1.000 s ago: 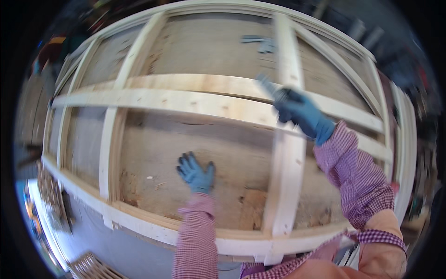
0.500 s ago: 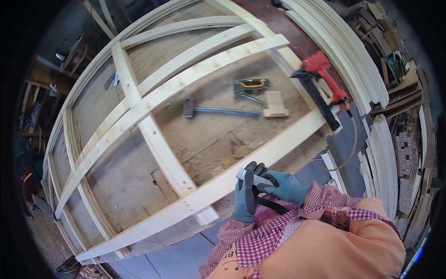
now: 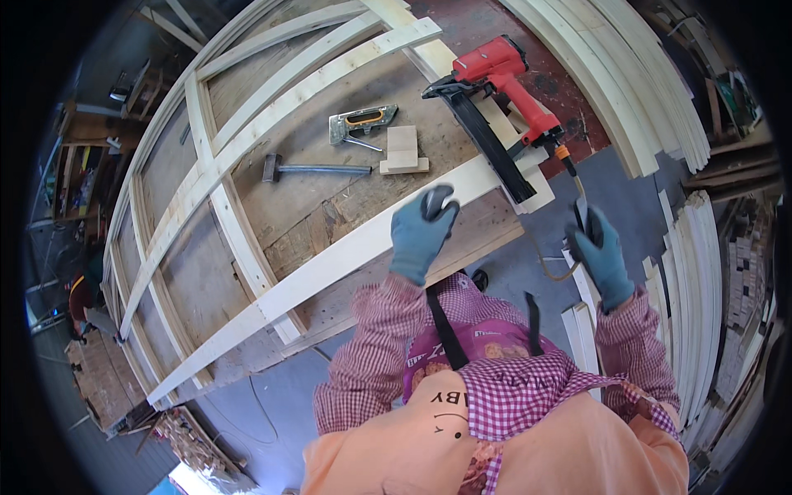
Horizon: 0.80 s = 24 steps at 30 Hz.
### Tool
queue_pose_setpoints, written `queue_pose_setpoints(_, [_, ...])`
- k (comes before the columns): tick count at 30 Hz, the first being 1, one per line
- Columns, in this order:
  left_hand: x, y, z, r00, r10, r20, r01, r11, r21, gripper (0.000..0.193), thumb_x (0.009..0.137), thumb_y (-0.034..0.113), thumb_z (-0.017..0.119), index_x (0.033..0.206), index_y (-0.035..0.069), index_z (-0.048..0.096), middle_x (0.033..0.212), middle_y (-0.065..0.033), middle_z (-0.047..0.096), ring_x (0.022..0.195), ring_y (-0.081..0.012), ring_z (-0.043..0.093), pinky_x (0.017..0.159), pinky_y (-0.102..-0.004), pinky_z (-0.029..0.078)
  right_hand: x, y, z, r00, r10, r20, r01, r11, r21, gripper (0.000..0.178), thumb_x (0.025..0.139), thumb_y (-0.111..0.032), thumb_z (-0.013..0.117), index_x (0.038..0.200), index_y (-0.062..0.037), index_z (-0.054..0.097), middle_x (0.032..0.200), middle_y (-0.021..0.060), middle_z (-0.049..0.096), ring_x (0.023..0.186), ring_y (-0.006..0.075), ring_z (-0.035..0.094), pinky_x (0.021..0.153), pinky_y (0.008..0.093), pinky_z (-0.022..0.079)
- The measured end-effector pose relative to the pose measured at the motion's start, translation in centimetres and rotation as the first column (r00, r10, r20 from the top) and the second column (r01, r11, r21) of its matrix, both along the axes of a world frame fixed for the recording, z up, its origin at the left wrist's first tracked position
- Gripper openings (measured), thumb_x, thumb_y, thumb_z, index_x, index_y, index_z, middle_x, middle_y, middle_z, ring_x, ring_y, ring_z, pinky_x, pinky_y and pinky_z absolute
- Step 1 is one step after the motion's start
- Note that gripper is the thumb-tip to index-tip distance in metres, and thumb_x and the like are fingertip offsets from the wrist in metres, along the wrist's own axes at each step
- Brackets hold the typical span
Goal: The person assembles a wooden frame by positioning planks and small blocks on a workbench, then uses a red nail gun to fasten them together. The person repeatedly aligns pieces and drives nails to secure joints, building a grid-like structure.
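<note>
My left hand, in a teal glove with dark fingertips, hovers over the near wooden beam. Its fingers are loosely curled, with the thumb apart and nothing visible between them. To the right, my right hand, gloved alike, is closed around a thin grey strip, which sticks up past the fingers. A red pneumatic stapler with a black magazine rests on the frame's right corner, between and beyond my hands. Its air hose hangs down beside my right hand.
On the board inside the curved wooden frame lie a hammer, a manual staple gun and small wood blocks. Long pale strips are stacked at the right. A person is at the far left.
My hands were together at the near beam with a silvery strip between them. They have parted, the right one swinging out to the right. The view has shifted too.
</note>
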State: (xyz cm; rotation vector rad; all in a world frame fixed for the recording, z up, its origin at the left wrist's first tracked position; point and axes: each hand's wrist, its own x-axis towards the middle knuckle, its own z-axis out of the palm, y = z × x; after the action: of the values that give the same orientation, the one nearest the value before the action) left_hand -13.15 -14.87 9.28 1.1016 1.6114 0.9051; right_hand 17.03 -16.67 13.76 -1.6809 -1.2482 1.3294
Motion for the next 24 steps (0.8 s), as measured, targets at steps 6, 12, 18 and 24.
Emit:
queue_pose_setpoints(6, [2.9, 11.2, -1.0, 0.776, 0.029, -0.63, 0.108, 0.978, 0.178, 0.05, 0.072, 0.028, 0.075, 0.119, 0.02, 0.06, 0.105, -0.0138, 0.057, 0.092, -0.0326, 0.062, 0.077, -0.0401, 0.05, -4.8, 15.8, -0.8, 0.843, 0.129, 0.523, -0.367, 0.847, 0.383, 0.053, 0.083, -0.028, 0.069, 0.129, -0.0099, 0.051, 0.101, 0.0118, 0.068, 0.09, 0.0259, 0.067, 0.076, 0.0346, 0.05])
queue_pose_setpoints(12, [5.3, 18.6, -2.8, 0.779, 0.007, -0.627, 0.066, 0.994, 0.092, 0.056, 0.07, 0.029, 0.078, 0.12, 0.017, 0.055, 0.115, -0.0165, 0.051, 0.095, -0.0347, 0.062, 0.077, -0.0436, 0.053, -9.3, 29.9, -5.6, 0.463, 0.079, 0.883, -0.725, 0.606, 0.326, 0.059, 0.08, -0.035, 0.069, 0.133, -0.018, 0.048, 0.121, 0.0091, 0.059, 0.108, 0.0284, 0.057, 0.093, 0.0388, 0.045])
queue_pose_setpoints(18, [5.6, 21.2, -4.3, 0.749, -0.178, -0.639, 0.151, 0.984, -0.098, 0.06, 0.069, 0.034, 0.079, 0.116, 0.008, 0.053, 0.115, -0.0159, 0.05, 0.09, -0.0327, 0.064, 0.074, -0.0416, 0.054, -14.6, 37.8, -11.4, 0.264, 0.111, 0.958, -0.903, 0.378, 0.205, 0.057, 0.085, -0.049, 0.058, 0.135, -0.0261, 0.047, 0.115, 0.007, 0.062, 0.108, 0.0263, 0.058, 0.097, 0.0398, 0.043])
queue_pose_setpoints(24, [6.8, 22.2, -5.6, 0.757, -0.113, -0.643, 0.053, 0.992, -0.112, 0.051, 0.069, 0.034, 0.079, 0.106, 0.007, 0.055, 0.107, -0.0142, 0.053, 0.085, -0.0313, 0.064, 0.068, -0.0431, 0.053, -16.1, 38.1, -12.8, 0.22, 0.217, 0.951, -0.881, 0.462, 0.099, 0.056, 0.086, -0.048, 0.055, 0.137, -0.0266, 0.045, 0.11, 0.0078, 0.064, 0.098, 0.0266, 0.063, 0.087, 0.0423, 0.049])
